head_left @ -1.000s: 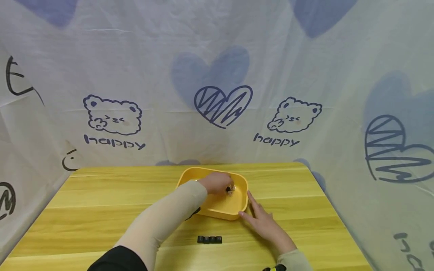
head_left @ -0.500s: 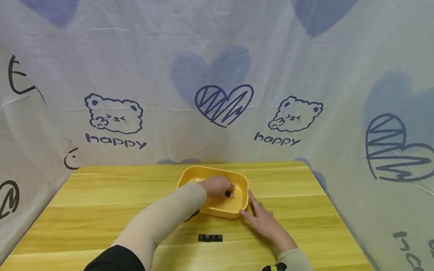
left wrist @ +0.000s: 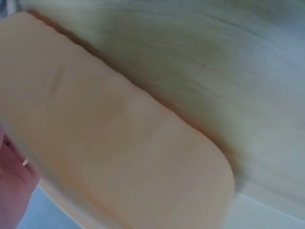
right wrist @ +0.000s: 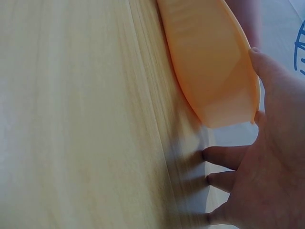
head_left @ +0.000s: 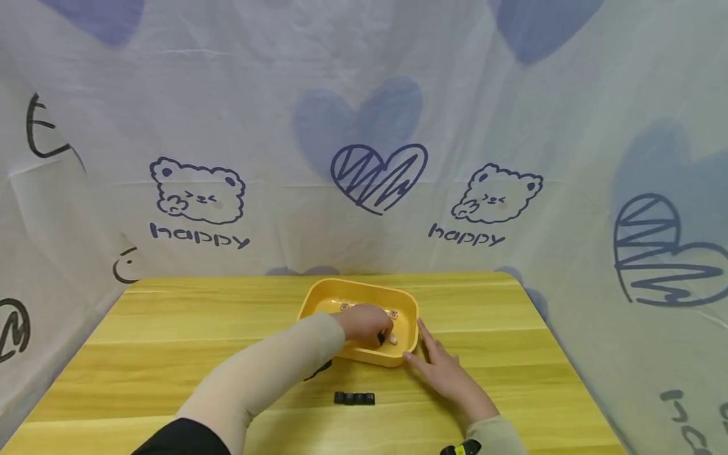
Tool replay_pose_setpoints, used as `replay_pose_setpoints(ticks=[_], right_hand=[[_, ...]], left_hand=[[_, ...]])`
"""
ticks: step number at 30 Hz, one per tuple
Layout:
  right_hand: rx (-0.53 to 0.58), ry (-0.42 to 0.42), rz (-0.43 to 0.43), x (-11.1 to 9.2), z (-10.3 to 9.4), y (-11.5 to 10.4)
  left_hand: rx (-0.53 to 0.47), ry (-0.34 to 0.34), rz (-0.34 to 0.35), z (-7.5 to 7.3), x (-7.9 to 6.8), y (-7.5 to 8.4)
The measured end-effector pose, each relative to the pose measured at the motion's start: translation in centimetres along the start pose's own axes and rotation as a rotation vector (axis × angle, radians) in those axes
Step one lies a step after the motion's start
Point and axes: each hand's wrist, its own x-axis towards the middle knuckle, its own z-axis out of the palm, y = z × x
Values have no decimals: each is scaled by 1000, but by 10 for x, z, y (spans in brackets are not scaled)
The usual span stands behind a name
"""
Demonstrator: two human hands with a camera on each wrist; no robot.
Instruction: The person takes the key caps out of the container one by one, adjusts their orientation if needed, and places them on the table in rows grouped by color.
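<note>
In the head view my left hand point(head_left: 366, 321) reaches into a yellow plastic basin point(head_left: 318, 295) and pinches a small black piece point(head_left: 381, 339) low near its floor. A small pale piece point(head_left: 394, 339) lies beside those fingertips. Two small whitish-pink square pieces, one at the back left point(head_left: 344, 306) and one at the right point(head_left: 394, 314), rest on the basin floor. My right hand point(head_left: 452, 379) touches the basin's right front corner with thumb and forefinger fairly straight; in the right wrist view its other fingers point(right wrist: 224, 157) spread down toward the table. The basin wall point(left wrist: 119, 124) hides most of the left hand in its wrist view.
A short row of several black cube-like pieces point(head_left: 354, 399) sits on the wood-grain table point(head_left: 199, 328) in front of the basin. A pale printed sheet point(head_left: 273, 208) hangs behind the table and along its sides.
My left hand has shifted toward the near side of the basin with the black piece, uncovering the square pieces at the back. The right hand stays at the corner.
</note>
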Motion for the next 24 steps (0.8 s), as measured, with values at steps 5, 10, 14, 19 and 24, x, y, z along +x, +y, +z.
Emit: replay_pose_setpoints(ticks=[5,10,14,19,24], right_hand=[[2,0,-6,0,1,1],[6,-1,1,1,2,1],[6,-7,9,2,1,1],[-1,-7,3,2,1,0],[2,-8,5,1,2,0]], left_hand=[[-86,55,6,-10,-18,-2],[-160,142,15,-17,-37,-8],[-202,214,18,-24,-54,-7],[-217,328,60,-25,-76,-4],[-259,381,39,-22,-95,2]])
